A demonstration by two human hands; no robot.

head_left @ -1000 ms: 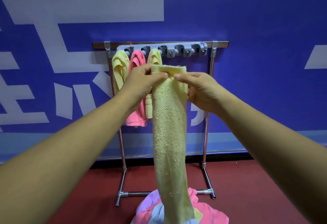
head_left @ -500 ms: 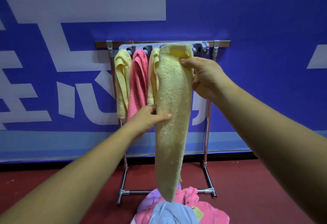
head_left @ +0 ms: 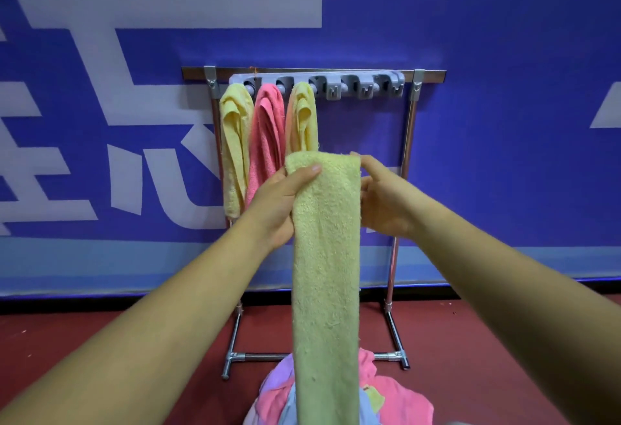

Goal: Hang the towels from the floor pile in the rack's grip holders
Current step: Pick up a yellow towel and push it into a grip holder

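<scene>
A long yellow towel (head_left: 324, 273) hangs folded in front of me, its top edge held at chest height below the rack's holders. My left hand (head_left: 280, 199) grips its upper left side, thumb across the front. My right hand (head_left: 381, 199) holds the upper right edge, fingers behind the cloth. The grey grip-holder bar (head_left: 353, 83) tops the metal rack (head_left: 408, 142). Three towels hang from its left holders: a hung yellow towel (head_left: 233, 149), a pink towel (head_left: 265, 142) and another yellow-orange towel (head_left: 302, 119). The floor pile (head_left: 400, 401) of pink, purple and blue towels lies at the rack's foot.
A blue wall (head_left: 504, 38) with large white characters stands right behind the rack. The floor (head_left: 100, 334) is dark red. The rack's base bars (head_left: 393, 355) stick out forward on both sides of the pile. Three holders on the bar's right carry nothing.
The towel's top was up at the holder bar in my right hand; now it is lower, held by both hands at its top. My left hand moved up from the towel's middle.
</scene>
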